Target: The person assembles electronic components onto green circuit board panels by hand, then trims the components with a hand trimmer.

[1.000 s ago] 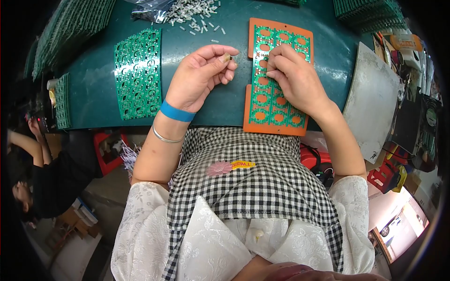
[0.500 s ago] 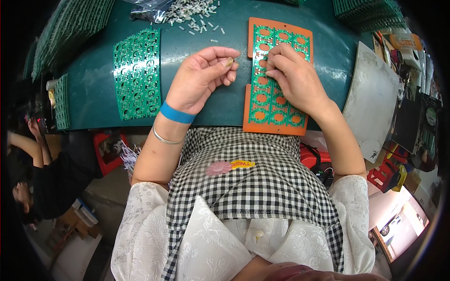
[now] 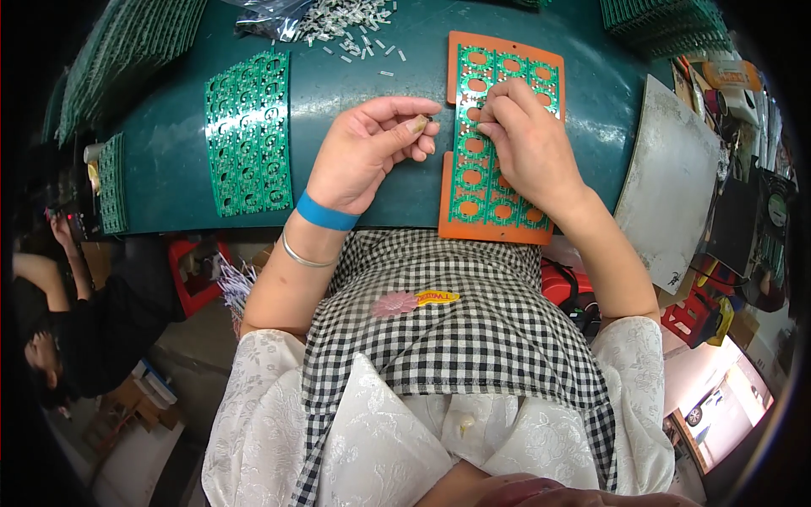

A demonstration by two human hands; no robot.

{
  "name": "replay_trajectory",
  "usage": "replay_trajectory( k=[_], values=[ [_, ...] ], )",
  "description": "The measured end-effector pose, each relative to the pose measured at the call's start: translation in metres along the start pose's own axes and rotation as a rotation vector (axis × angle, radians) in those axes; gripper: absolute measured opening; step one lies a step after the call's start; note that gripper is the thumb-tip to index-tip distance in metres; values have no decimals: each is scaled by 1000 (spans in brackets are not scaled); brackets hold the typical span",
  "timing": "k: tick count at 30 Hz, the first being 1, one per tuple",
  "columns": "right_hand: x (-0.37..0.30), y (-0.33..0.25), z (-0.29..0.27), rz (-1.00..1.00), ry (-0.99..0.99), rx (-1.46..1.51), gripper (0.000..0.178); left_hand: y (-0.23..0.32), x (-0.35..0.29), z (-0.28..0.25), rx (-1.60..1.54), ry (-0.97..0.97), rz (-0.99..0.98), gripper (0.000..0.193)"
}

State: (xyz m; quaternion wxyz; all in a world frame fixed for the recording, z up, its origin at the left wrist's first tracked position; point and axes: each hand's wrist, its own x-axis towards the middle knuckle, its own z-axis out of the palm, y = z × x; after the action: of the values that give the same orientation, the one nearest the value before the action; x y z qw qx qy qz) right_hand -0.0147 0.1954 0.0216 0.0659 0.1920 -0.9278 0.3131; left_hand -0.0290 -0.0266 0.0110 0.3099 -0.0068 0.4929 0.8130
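Note:
A green circuit board panel (image 3: 470, 191) with rows of round cutouts lies on an orange tray (image 3: 450, 226) at the right of the table. Over the panel's middle, my right hand (image 3: 528, 148) has its thumb and fingers pinched together at the left column; what they hold, if anything, is too small to make out. My left hand (image 3: 372, 148) hovers left of the tray with its thumb pressed to the curled fingers. Something tiny and dark seems to show at its fingertips, but I cannot name it.
Another green panel stack (image 3: 247, 135) lies left on the green table (image 3: 372, 215). Small white parts (image 3: 346, 21) are heaped at the back beside a plastic bag (image 3: 269, 19). Tall board stacks (image 3: 127, 63) stand far left and far right. A grey sheet (image 3: 672, 182) is at right; a person (image 3: 110, 329) sits at left.
My left hand has moved slightly right, toward the orange tray, and a little nearer to me. My right hand stays over nearly the same spot on the panel.

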Motion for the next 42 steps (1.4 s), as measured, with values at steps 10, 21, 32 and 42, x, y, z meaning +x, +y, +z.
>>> replay_trajectory(
  k=[10,21,32,42],
  values=[
    [1,1,-8,9,-51,118,7,-3,0,0,-104,6,-8,29],
    [0,2,-8,-5,-46,110,8,-4,-1,1,-104,32,2,35],
    [-3,-1,4,-82,36,-40,13,-7,-3,5,116,43,28,28],
    [-6,-1,5,-7,44,-27,19,-10,-7,15,120,73,66,26]
  ],
)
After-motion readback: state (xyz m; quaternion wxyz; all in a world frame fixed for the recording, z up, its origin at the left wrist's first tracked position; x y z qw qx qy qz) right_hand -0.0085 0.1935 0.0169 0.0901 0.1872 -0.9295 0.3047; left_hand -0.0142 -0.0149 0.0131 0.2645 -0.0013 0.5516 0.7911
